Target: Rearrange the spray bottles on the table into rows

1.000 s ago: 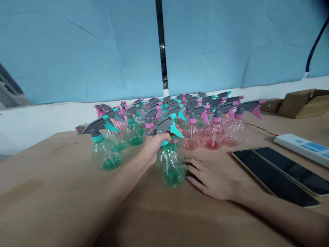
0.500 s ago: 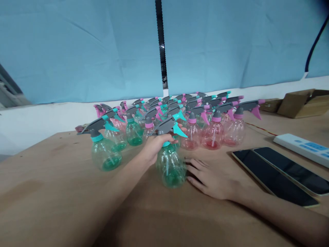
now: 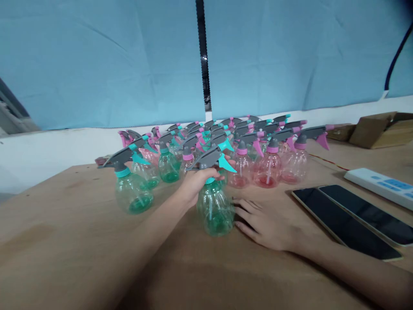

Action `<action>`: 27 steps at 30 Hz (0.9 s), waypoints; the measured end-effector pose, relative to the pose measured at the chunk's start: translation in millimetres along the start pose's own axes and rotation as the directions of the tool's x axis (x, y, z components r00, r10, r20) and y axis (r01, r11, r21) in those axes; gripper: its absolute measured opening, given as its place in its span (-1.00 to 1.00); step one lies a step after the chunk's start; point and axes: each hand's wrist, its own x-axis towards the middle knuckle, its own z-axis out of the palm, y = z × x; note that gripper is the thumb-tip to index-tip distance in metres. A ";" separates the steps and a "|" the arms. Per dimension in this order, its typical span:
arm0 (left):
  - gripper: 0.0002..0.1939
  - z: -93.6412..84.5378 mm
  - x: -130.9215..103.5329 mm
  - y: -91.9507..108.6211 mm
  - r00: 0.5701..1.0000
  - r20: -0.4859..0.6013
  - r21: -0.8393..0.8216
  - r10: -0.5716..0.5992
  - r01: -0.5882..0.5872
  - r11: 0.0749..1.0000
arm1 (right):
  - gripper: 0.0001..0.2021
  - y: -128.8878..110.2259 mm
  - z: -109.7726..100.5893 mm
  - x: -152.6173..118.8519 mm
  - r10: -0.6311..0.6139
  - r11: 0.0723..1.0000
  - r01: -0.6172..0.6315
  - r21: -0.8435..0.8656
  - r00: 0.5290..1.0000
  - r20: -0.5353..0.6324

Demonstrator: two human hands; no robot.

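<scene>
My left hand is wrapped round the neck of a green spray bottle, just under its grey head and turquoise trigger. The bottle stands upright in front of me, its nozzle pointing to the right. Flat on the table, with fingers stretched toward the base of that bottle, lies my right hand; whether the fingertips touch it I cannot tell. To the left stands another green spray bottle with a turquoise collar. Behind the hands are several more, among them a pink spray bottle with a pink collar and trigger.
Two dark phones lie side by side on the wooden table at the right. Beyond them are a white power strip and a thin cable. An open cardboard box sits at the back right, before a wall with blue sheeting.
Almost nothing differs. The whole view has shifted very slightly; both hands and the held spray bottle keep their places.
</scene>
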 end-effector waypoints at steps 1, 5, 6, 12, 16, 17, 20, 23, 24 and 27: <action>-0.75 0.4 -0.3 -0.1 1.000 -0.010 -0.003 -0.008 0.008 1.000 | -0.70 0.2 0.1 -0.1 -0.001 1.000 0.001 0.005 1.000 -0.005; -0.84 1.8 -0.9 -0.7 0.993 -0.120 -0.003 -0.008 0.007 1.000 | -0.70 0.1 -0.2 -0.4 0.003 1.000 -0.002 0.028 1.000 -0.011; -0.87 1.7 -0.8 -0.8 0.991 -0.135 -0.001 0.007 -0.007 1.000 | -0.69 0.1 -0.3 -0.4 0.004 0.999 -0.004 0.032 1.000 -0.007; -0.89 -4.3 1.8 -3.0 0.990 -0.138 -0.016 0.016 -0.019 1.000 | -0.69 0.1 -0.9 0.2 0.009 0.999 -0.009 0.047 1.000 0.006; -0.80 -9.6 3.6 -6.4 0.979 -0.173 -0.036 -0.108 0.103 0.994 | -0.70 -0.1 -1.5 0.4 0.010 0.999 -0.011 0.038 1.000 0.014; -0.80 -10.6 4.0 -7.0 0.976 -0.181 -0.042 -0.122 0.116 0.992 | -0.70 0.1 -1.5 0.4 0.010 0.999 -0.011 0.038 1.000 0.014; -0.81 -12.5 4.6 -7.2 0.972 -0.184 -0.031 -0.143 0.140 0.990 | -0.70 0.7 -1.1 0.4 0.004 0.999 -0.005 0.039 1.000 0.018; -0.81 -11.8 3.7 -5.8 0.977 -0.174 0.003 -0.123 0.125 0.992 | -0.70 1.1 -0.7 0.4 0.003 0.999 -0.004 0.041 1.000 0.016; -0.80 -11.0 3.2 -5.2 0.980 -0.169 0.017 -0.107 0.112 0.994 | -0.70 1.0 -0.7 0.4 0.005 0.999 -0.005 0.042 1.000 0.018; -0.78 -8.5 2.2 -4.0 0.989 -0.140 0.049 -0.042 0.049 0.998 | -0.70 0.0 -1.5 0.4 0.009 0.999 -0.009 0.040 1.000 0.020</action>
